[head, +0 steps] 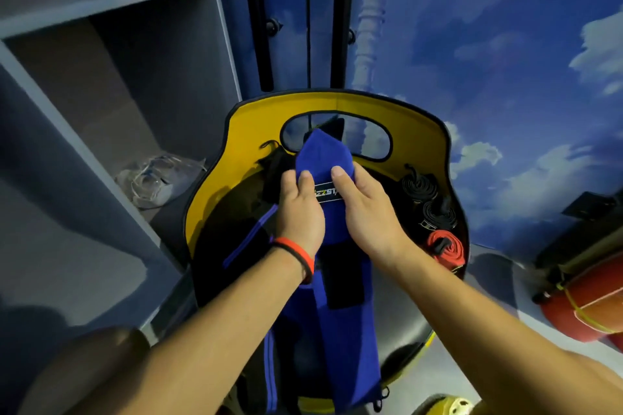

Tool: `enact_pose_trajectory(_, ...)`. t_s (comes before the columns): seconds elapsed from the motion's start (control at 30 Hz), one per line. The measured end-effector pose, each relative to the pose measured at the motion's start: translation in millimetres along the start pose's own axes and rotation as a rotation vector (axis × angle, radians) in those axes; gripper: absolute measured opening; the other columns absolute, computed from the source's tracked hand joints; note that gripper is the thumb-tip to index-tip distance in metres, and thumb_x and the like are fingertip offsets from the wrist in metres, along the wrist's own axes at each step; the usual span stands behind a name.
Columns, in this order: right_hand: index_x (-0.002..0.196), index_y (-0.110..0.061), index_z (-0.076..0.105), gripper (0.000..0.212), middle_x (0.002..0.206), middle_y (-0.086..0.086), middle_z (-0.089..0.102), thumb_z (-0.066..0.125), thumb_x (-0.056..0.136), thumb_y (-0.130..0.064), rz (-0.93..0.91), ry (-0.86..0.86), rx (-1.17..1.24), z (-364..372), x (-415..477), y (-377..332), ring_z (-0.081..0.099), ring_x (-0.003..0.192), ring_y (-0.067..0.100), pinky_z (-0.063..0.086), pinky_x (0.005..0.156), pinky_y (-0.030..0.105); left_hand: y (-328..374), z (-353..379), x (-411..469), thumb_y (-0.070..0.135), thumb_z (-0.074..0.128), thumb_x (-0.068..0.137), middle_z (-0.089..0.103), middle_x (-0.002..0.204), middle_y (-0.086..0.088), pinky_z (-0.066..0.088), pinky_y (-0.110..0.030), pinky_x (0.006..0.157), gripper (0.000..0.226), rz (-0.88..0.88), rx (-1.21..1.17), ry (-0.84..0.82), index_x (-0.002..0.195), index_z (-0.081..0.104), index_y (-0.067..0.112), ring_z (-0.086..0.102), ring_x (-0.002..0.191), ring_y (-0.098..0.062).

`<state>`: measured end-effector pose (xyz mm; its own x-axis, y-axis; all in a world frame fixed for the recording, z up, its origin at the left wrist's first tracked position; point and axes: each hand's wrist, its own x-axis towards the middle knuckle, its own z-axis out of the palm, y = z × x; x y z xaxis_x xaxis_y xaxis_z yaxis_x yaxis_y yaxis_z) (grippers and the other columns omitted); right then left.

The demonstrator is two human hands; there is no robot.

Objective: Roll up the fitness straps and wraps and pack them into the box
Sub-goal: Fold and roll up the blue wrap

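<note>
Two hands, both ours, close on one item: a blue wrap [340, 313], long woven fabric, its near end trailing down toward us with a small cord loop at the tip and a black fastening patch partway along. We judge it light, soft and limp, with no stiffness of its own; it should fold wherever it is unsupported, and the weave looks grippy, not slick. Left hand [301, 209], banded at the wrist in red and black, pinches the left edge with the thumb on top; right hand [364, 209] pinches the right edge likewise, thumb just beside a black printed label across the cloth. Best hold, in our view: across the full width, thumbs above and fingers below, so the roll starts square and tight; the fastening patch should end outermost to keep the coil closed. Beneath and beyond the hands, the yellow-lined box [438, 158], black inside, with a handle cut-out in its far wall. Already lodged along its right side: black rolled straps [419, 189], coiled, and nearer us one red rolled strap [446, 244]. Farther left, grey shelving [111, 44]; behind, a sky-printed wall [505, 44].
</note>
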<state>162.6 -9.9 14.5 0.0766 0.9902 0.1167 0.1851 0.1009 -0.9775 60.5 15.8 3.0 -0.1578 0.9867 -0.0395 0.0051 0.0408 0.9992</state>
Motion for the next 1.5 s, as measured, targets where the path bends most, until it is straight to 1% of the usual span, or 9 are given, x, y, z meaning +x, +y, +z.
enact_pose_trajectory(0.1, 0.114, -0.028, 0.071, 0.023, 0.106, -0.003, 0.076, 0.050, 0.107, -0.035, -0.022, -0.095, 0.055, -4, -11, -16, 0.070, 0.100, 0.015, 0.055, 0.092, 0.046, 9, -6, -10, 0.032, 0.037, 0.108, 0.058, 0.090, 0.016, 0.041, -0.004, 0.055, 0.017, 0.046, 0.055, -0.049, 0.113, 0.051, 0.023, 0.059, 0.073, 0.007)
enact_pose_trajectory(0.3, 0.112, -0.026, 0.061, 0.022, 0.092, -0.008, 0.058, 0.041, 0.108, -0.034, -0.314, 0.235, -0.509, 1, -33, -33, 0.055, 0.077, 0.013, 0.043, 0.067, 0.036, 32, -17, -32, 0.054, 0.060, 0.092, 0.064, 0.107, 0.004, 0.049, -0.016, 0.069, 0.037, 0.123, 0.131, -0.057, 0.113, 0.054, 0.025, 0.063, 0.087, -0.005)
enact_pose_trajectory(0.47, 0.144, -0.027, 0.045, 0.052, 0.099, -0.010, 0.042, 0.057, 0.095, -0.039, -0.334, -0.018, -0.633, 4, -53, -42, 0.052, 0.084, 0.015, 0.050, 0.072, 0.036, 37, -24, -59, 0.055, 0.058, 0.093, 0.073, 0.111, 0.002, 0.054, -0.031, 0.092, 0.050, -0.017, -0.193, -0.221, 0.132, 0.052, 0.025, 0.069, 0.103, -0.011)
enact_pose_trajectory(0.57, 0.157, -0.025, 0.036, 0.083, 0.100, -0.012, 0.041, 0.062, 0.078, -0.033, -0.277, -0.223, -0.508, -2, -60, -49, 0.049, 0.083, 0.005, 0.044, 0.076, 0.023, 37, -37, -58, 0.039, 0.053, 0.100, 0.071, 0.106, -0.016, 0.059, -0.035, 0.082, 0.040, -0.184, -0.446, -0.212, 0.123, 0.065, 0.008, 0.072, 0.095, -0.023)
enact_pose_trajectory(0.73, 0.120, -0.024, 0.071, 0.025, 0.097, -0.003, 0.057, 0.061, 0.097, -0.023, -0.310, 0.068, -0.305, -7, -67, -51, 0.057, 0.089, 0.006, 0.044, 0.080, 0.020, 27, -47, -63, 0.036, 0.062, 0.088, 0.067, 0.124, -0.022, 0.046, -0.049, 0.106, 0.050, -0.324, -0.676, -0.366, 0.126, 0.067, 0.005, 0.063, 0.120, -0.037)
enact_pose_trajectory(0.83, 0.104, -0.026, 0.066, 0.014, 0.102, -0.006, 0.052, 0.056, 0.103, -0.036, -0.256, 0.209, -0.303, -9, -66, -52, 0.053, 0.094, -0.003, 0.039, 0.077, 0.011, 23, -50, -63, 0.031, 0.053, 0.098, 0.068, 0.125, -0.020, 0.044, -0.048, 0.108, 0.039, -0.278, -0.590, -0.398, 0.124, 0.069, 0.007, 0.063, 0.120, -0.035)
enact_pose_trajectory(0.93, 0.128, -0.027, 0.058, 0.028, 0.120, -0.009, 0.048, 0.051, 0.104, -0.042, -0.143, 0.101, -0.173, -5, -66, -50, 0.051, 0.109, -0.006, 0.040, 0.090, 0.008, 23, -49, -65, 0.027, 0.051, 0.100, 0.070, 0.121, -0.018, 0.047, -0.046, 0.102, 0.033, -0.243, -0.553, -0.411, 0.120, 0.072, 0.011, 0.066, 0.116, -0.033)
enact_pose_trajectory(1.23, 0.113, -0.028, 0.067, 0.032, 0.110, -0.007, 0.075, 0.044, 0.107, -0.048, 0.130, 0.044, 0.048, 3, -49, -10, 0.070, 0.105, 0.015, 0.052, 0.101, 0.049, 24, -26, -34, 0.020, 0.064, 0.096, 0.078, 0.099, -0.001, 0.058, -0.042, 0.091, 0.012, -0.055, -0.195, -0.267, 0.101, 0.075, 0.022, 0.074, 0.096, -0.020)
enact_pose_trajectory(1.5, 0.105, -0.021, 0.067, 0.030, 0.099, -0.003, 0.075, 0.047, 0.106, -0.043, 0.145, 0.188, 0.013, -1, -9, 34, 0.070, 0.093, 0.016, 0.054, 0.081, 0.032, -30, 11, 1, 0.051, 0.045, 0.100, 0.054, 0.144, 0.001, 0.043, -0.047, 0.111, 0.054, 0.003, 0.191, -0.135, 0.147, 0.043, 0.024, 0.052, 0.130, -0.020)
